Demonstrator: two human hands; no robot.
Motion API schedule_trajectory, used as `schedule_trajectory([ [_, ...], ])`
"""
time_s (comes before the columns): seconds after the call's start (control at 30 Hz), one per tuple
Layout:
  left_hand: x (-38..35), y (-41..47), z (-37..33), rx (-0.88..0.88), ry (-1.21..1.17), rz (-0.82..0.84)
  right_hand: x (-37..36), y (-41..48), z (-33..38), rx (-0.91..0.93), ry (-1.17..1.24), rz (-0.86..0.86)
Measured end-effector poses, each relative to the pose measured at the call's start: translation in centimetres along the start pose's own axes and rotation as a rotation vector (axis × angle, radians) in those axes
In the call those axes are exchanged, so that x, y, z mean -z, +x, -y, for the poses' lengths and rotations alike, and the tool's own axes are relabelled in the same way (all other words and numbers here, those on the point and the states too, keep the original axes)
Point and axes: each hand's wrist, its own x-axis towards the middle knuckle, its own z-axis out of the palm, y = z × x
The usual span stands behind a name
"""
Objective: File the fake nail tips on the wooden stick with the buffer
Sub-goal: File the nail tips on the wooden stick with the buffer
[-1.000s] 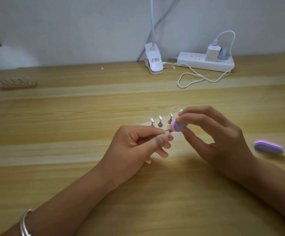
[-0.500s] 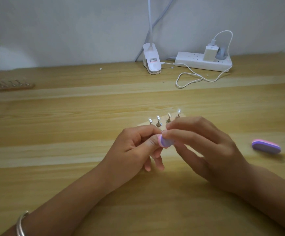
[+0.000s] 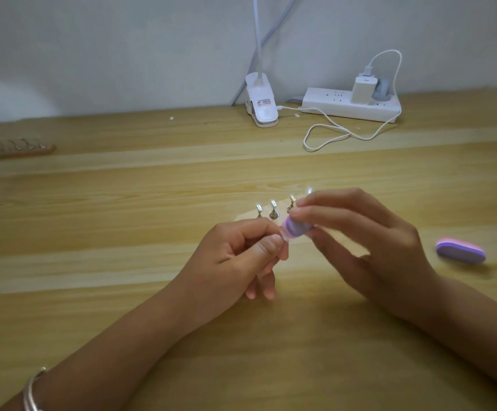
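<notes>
**A:** Looking through the head camera, where does the work sit?

**B:** Just on the near side of the row of metal stands point(image 3: 274, 210). The left hand point(image 3: 241, 253) pinches a clear nail tip point(image 3: 284, 237) between thumb and forefinger, with its other fingers curled downward. What carries the tip is hidden inside that pinch.

**A:** And the buffer?

**B:** The buffer point(image 3: 296, 229) is also in front of the row, pinched in the right hand point(image 3: 368, 241). Two fingers lie on top and the thumb is beneath, with the rest loosely spread. Its long axis runs left to right, roughly along the row, so the tip lies off its left end, toward the left thumb. Whether they touch, I cannot tell.

**A:** So the next stroke depends on what?

**B:** In my judgement, on the right hand sliding along that line while the left pinch holds steady. The right hand is the one placed to move.

**A:** How does the tip look?

**B:** It is small, transparent and glossy, too blurred to show a filed edge. The buffer is lilac with a paler layer.

**A:** Anything else?

**B:** A spare buffer point(image 3: 460, 250) lies flat well to the right of the row. A second wooden holder point(image 3: 21, 149) sits far to its left.
</notes>
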Motion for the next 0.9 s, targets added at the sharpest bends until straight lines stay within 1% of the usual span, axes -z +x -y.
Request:
schedule_trajectory([
  [0.07,0.0,-0.1,0.0,-0.018,0.014,0.007,-0.5,-0.3,0.7,0.036,0.014,0.054],
  [0.13,0.0,-0.2,0.0,-0.021,0.03,0.003,-0.3,-0.4,0.4,-0.001,0.018,0.081],
  [0.2,0.0,-0.2,0.1,-0.015,0.044,-0.019,0.0,-0.1,-0.1,-0.08,0.012,0.048],
  [0.27,-0.2,-0.1,0.1,-0.023,0.082,-0.043,0.1,0.0,0.0,-0.105,0.026,0.001],
  [0.3,-0.3,-0.2,0.1,-0.031,0.103,-0.053,0.0,0.0,0.3,-0.086,0.039,0.001],
  [0.4,-0.3,-0.2,0.2,-0.046,0.121,-0.054,-0.6,-0.4,1.0,0.018,0.012,0.098],
  [0.43,-0.3,-0.2,0.2,-0.04,0.116,-0.058,-0.5,-0.4,0.7,0.017,-0.006,0.113],
  [0.53,-0.2,-0.1,0.3,-0.02,0.08,-0.089,-0.2,-0.1,-0.1,-0.084,-0.01,0.049],
  [0.57,-0.2,-0.1,0.3,-0.026,0.079,-0.09,-0.1,-0.1,0.0,-0.092,0.005,0.033],
  [0.63,-0.3,-0.2,0.2,-0.053,0.091,-0.081,-0.5,-0.2,0.6,-0.044,0.026,0.053],
  [0.7,-0.3,-0.2,0.1,-0.062,0.087,-0.081,-0.6,-0.4,0.9,0.01,-0.005,0.091],
  [0.83,-0.2,-0.1,0.2,-0.016,0.037,-0.113,0.0,-0.1,0.1,-0.098,0.001,0.035],
  [0.9,-0.3,-0.1,0.1,-0.006,0.02,-0.082,-0.1,-0.2,0.5,-0.054,0.022,0.031],
])
